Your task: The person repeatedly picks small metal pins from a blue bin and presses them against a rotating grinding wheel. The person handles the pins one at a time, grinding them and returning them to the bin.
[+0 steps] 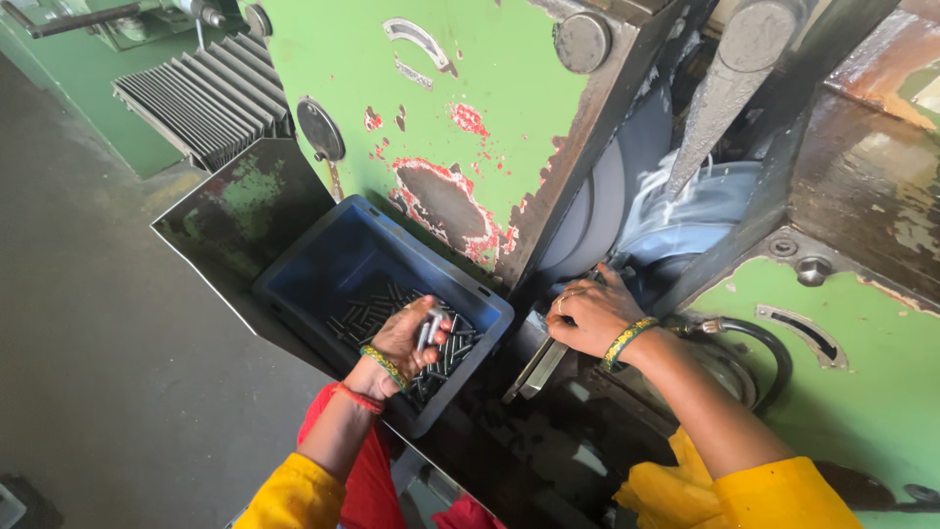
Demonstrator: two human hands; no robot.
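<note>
Blue crate point(323, 264); short dark steel pins point(431, 328)

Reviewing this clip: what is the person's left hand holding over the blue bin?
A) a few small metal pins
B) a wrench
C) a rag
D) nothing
A: the left hand grips a few small metal pins above the blue bin, which holds many more of them.

Light was even & diffuse, prob. daylight from upper right, where the rusty panel point(886, 59) glared pale. Green machine face point(431, 108) was bright; blue crate point(323, 269) interior and the gap below it sat in deep shadow. Focus sharp; wide-angle stretch at edges.
</note>
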